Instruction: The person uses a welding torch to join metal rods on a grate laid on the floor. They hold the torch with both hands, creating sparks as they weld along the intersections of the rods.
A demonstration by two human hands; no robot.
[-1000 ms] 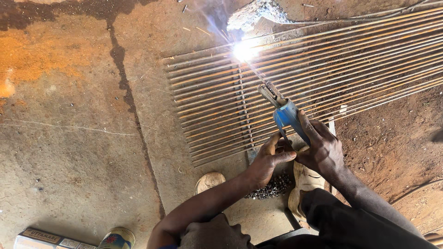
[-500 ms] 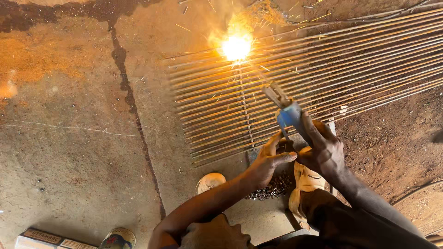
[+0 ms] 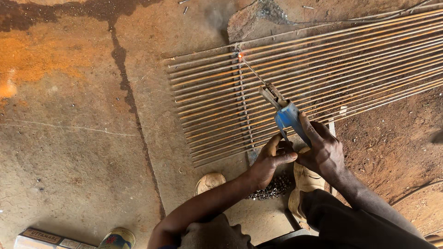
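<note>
My right hand [image 3: 323, 150] grips the blue handle of a welding electrode holder [image 3: 287, 115]. A thin rod [image 3: 253, 71] runs from its jaws up to a small glowing orange spot [image 3: 240, 56] on a grille of long rusty steel bars [image 3: 350, 60] lying on the floor. A welded cross bar [image 3: 243, 106] crosses the bars near their left ends. My left hand [image 3: 270, 161] is closed around the lower end of the holder, just below and left of the right hand. Under both hands lies a dark heap of small metal bits [image 3: 273, 186].
Rough concrete floor [image 3: 83, 152] with a long dark crack and rust stains lies to the left. A flat box [image 3: 41, 239] and a tin can [image 3: 117, 239] sit at the bottom left edge. My sandalled feet [image 3: 210, 182] rest by the grille. Reddish dirt spreads at right.
The bright welding arc at the rod tip has gone out, leaving only a small orange glow and a wisp of smoke. Both hands stay on the holder in nearly the same place.
</note>
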